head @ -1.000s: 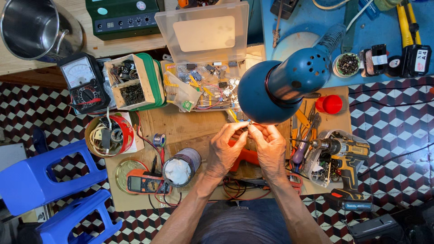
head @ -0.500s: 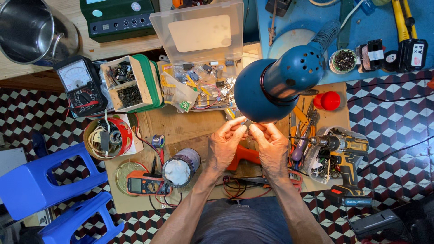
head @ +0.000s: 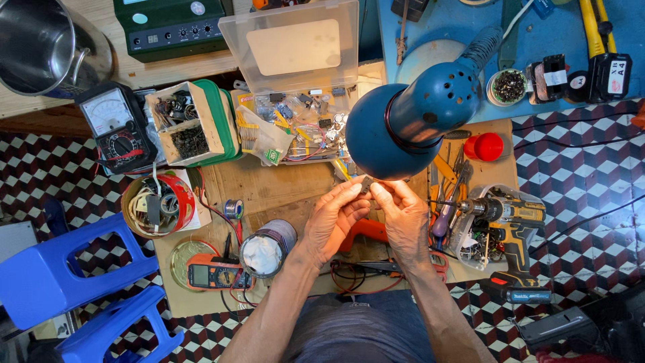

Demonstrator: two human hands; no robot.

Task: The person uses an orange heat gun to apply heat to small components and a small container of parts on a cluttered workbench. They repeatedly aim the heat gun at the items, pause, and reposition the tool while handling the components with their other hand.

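Two hands meet under the blue lamp (head: 410,128): left hand (head: 332,218) and right hand (head: 403,215) each have fingers pinched on a small dark part (head: 366,185) above the bench (head: 282,188). Behind, a clear plastic box (head: 295,47) holds mixed components; a wooden box (head: 185,124) holds dark pieces.
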